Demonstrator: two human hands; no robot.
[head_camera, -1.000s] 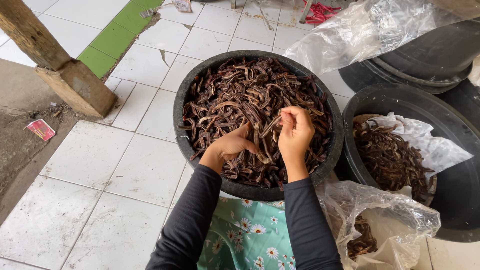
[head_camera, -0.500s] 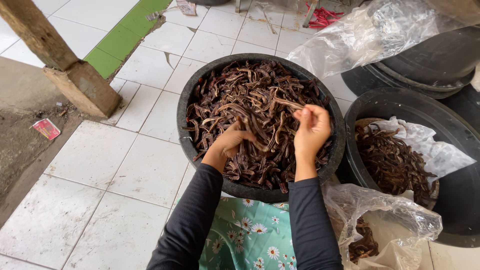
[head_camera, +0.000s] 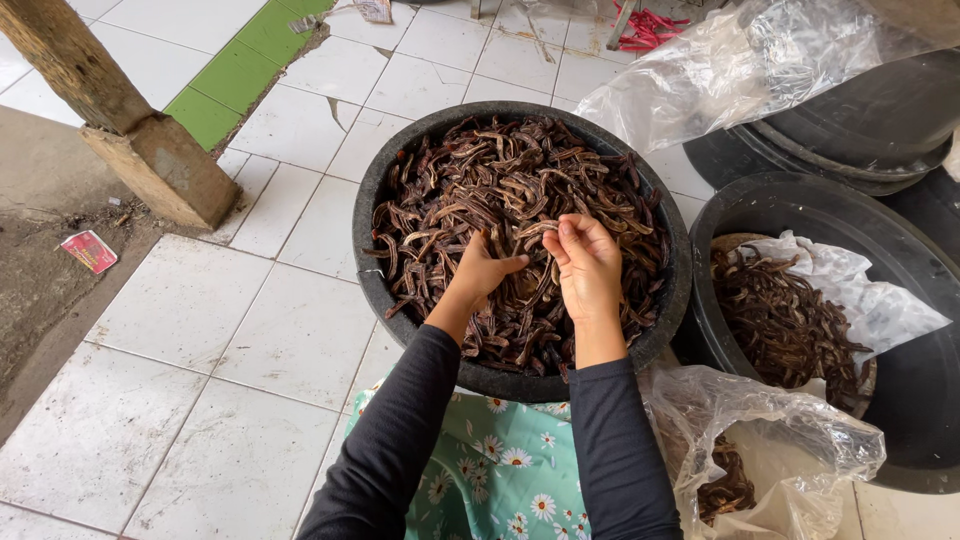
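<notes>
A round black basin (head_camera: 372, 190) on the tiled floor is heaped with dark brown dried pods (head_camera: 500, 180). Both my hands are over the near middle of the heap. My left hand (head_camera: 480, 272) rests on the pods with its fingers curled into them. My right hand (head_camera: 588, 262) is closed around a small bunch of pods, lifted slightly above the pile. Black sleeves cover both forearms.
A second black basin (head_camera: 925, 420) at right holds more pods on white plastic. A clear plastic bag (head_camera: 770, 440) with some pods lies by my right knee. Stacked black tubs (head_camera: 860, 130) and plastic sheet are at top right. A wooden post (head_camera: 110, 110) stands at left.
My right hand has come back left from the basin's right side to the middle, close to my left hand. The left hand stays on the heap.
</notes>
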